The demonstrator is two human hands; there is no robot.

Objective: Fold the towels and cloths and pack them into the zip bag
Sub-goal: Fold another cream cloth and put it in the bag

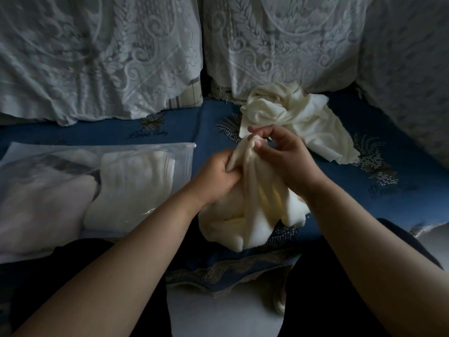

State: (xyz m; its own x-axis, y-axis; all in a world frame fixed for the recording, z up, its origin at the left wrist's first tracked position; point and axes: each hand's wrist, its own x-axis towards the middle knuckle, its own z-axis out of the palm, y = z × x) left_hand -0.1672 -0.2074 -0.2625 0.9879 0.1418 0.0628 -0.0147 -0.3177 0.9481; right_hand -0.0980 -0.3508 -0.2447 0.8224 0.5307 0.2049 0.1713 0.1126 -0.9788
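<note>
A: Where is the cloth being worked?

B: Centre of view, over the blue bed cover (340, 215). The cream cloth (257, 203) is bunched and hangs down in soft folds from both hands onto the cover. The left hand (218, 176) grips a gathered fold on its left side, fingers curled into the fabric. The right hand (279, 152) pinches the top edge between thumb and fingertips, the other fingers curled over.

A: And the rest of the load?

B: A second cream cloth (291, 117) lies crumpled just beyond the hands, against the lace-covered cushions (279, 45). The zip bag (97, 181) lies flat to the left, well apart from the held cloth, with folded pale pieces already showing through the clear plastic. Whether the zip is open I cannot tell.

A: Handling notes?

B: My judgement: light, limp, no stiffness at all. It drapes and collapses wherever it is unsupported, so a grip in the middle only makes a bundle. Best hold is at two corners of one edge, pulled apart to spread it flat on the cover before folding. It looks slightly fleecy, so unlikely to slip; nothing fragile. The bag's plastic is the slippery part, and it looks well filled.
</note>
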